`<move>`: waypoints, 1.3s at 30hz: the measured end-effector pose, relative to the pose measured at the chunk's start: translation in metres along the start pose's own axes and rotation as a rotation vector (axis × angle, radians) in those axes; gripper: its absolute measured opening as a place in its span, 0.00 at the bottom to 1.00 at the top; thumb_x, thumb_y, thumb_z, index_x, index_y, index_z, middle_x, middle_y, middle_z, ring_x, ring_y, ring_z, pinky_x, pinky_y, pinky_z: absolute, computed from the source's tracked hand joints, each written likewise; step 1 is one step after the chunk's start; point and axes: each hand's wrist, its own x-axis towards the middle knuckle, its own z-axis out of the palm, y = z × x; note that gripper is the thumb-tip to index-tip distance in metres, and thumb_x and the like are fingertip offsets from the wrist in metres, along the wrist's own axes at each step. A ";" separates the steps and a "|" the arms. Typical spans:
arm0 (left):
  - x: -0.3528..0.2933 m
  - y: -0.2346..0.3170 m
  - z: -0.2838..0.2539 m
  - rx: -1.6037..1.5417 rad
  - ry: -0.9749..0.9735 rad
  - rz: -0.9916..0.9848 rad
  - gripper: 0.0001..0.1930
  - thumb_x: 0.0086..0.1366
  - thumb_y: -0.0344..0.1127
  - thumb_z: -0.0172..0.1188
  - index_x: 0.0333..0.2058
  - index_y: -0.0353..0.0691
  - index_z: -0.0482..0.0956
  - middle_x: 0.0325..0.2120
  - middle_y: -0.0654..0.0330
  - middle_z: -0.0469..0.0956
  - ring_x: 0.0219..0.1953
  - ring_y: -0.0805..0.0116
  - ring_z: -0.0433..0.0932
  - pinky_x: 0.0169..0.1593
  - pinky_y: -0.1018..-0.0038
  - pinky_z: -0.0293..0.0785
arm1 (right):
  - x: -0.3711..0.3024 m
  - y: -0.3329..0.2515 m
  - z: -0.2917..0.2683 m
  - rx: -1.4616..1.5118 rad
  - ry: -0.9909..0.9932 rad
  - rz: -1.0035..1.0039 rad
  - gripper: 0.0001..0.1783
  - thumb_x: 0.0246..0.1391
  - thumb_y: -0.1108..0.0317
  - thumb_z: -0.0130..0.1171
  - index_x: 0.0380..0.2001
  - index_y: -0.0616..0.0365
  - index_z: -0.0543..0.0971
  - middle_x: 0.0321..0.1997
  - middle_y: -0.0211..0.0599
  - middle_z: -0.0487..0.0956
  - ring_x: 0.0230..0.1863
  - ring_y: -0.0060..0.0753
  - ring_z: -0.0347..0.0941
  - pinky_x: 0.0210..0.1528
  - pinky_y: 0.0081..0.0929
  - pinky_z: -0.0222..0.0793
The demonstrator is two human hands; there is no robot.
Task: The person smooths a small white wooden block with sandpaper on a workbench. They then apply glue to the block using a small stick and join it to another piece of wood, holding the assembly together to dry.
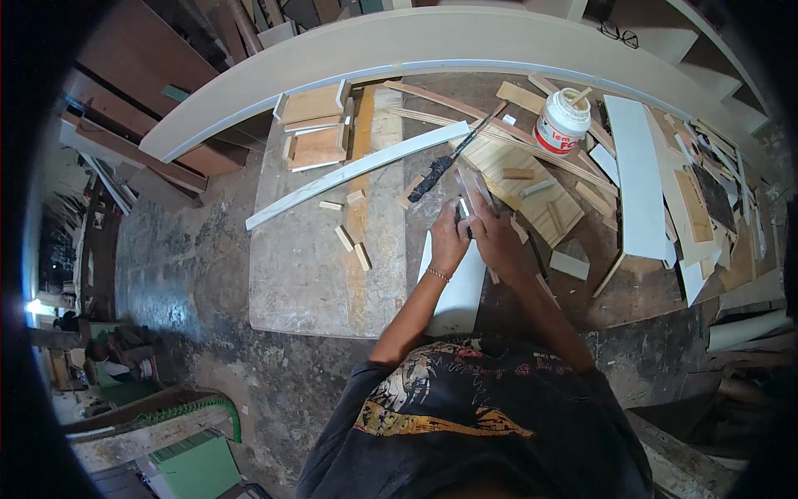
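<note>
Close together at the middle of the workbench, both my hands are closed. My left hand pinches a small white-edged piece, its kind unclear. From the fingers of my right hand a flat greyish strip sticks out away from me; its kind is unclear too. Below the hands lies a white board. Just beyond them rests a long thin tool with a black-wrapped handle. To its right, small wooden blocks lie on a square of plywood.
An open white jar with a red label stands far right, a stick in it. A long white strip crosses the left half, near small wood blocks and two shallow wooden boxes. White boards and offcuts crowd the right. A long panel borders the back.
</note>
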 end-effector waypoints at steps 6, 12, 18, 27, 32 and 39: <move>0.000 0.003 -0.001 0.021 0.028 0.004 0.17 0.46 0.22 0.48 0.39 0.31 0.66 0.29 0.44 0.69 0.30 0.47 0.71 0.33 0.62 0.67 | -0.024 -0.002 -0.003 -0.100 -0.016 0.025 0.26 0.52 0.58 0.40 0.56 0.43 0.55 0.36 0.60 0.65 0.35 0.60 0.66 0.37 0.46 0.63; 0.002 0.011 0.000 -0.019 0.038 -0.001 0.15 0.46 0.23 0.48 0.36 0.30 0.66 0.27 0.43 0.69 0.30 0.46 0.70 0.34 0.62 0.67 | -0.036 0.006 -0.004 -0.181 0.038 -0.039 0.26 0.51 0.60 0.44 0.55 0.43 0.56 0.39 0.60 0.63 0.32 0.58 0.68 0.32 0.44 0.66; -0.001 -0.003 0.006 0.009 0.021 -0.021 0.17 0.46 0.21 0.48 0.39 0.32 0.65 0.30 0.44 0.69 0.31 0.46 0.70 0.35 0.62 0.67 | 0.011 -0.002 0.009 -0.184 0.093 -0.014 0.26 0.51 0.58 0.43 0.55 0.43 0.56 0.39 0.61 0.64 0.31 0.56 0.68 0.31 0.42 0.67; -0.002 -0.002 0.007 0.024 0.021 -0.008 0.16 0.46 0.22 0.49 0.38 0.30 0.65 0.30 0.43 0.68 0.32 0.45 0.70 0.35 0.61 0.67 | -0.041 0.001 -0.005 -0.389 0.140 -0.133 0.27 0.50 0.58 0.46 0.54 0.42 0.58 0.35 0.55 0.65 0.33 0.53 0.68 0.30 0.42 0.67; 0.001 0.001 0.005 -0.043 -0.009 -0.011 0.16 0.46 0.23 0.49 0.37 0.29 0.65 0.29 0.43 0.68 0.32 0.44 0.70 0.36 0.61 0.67 | -0.009 -0.017 -0.008 -0.335 0.102 -0.038 0.28 0.49 0.58 0.48 0.54 0.42 0.58 0.33 0.52 0.64 0.31 0.51 0.68 0.28 0.40 0.68; -0.001 -0.007 0.009 -0.016 0.040 0.008 0.15 0.46 0.23 0.48 0.36 0.27 0.65 0.28 0.42 0.68 0.31 0.43 0.69 0.36 0.60 0.66 | -0.018 -0.019 -0.005 -0.415 0.071 -0.020 0.30 0.47 0.58 0.50 0.55 0.40 0.57 0.38 0.56 0.64 0.29 0.51 0.68 0.28 0.40 0.68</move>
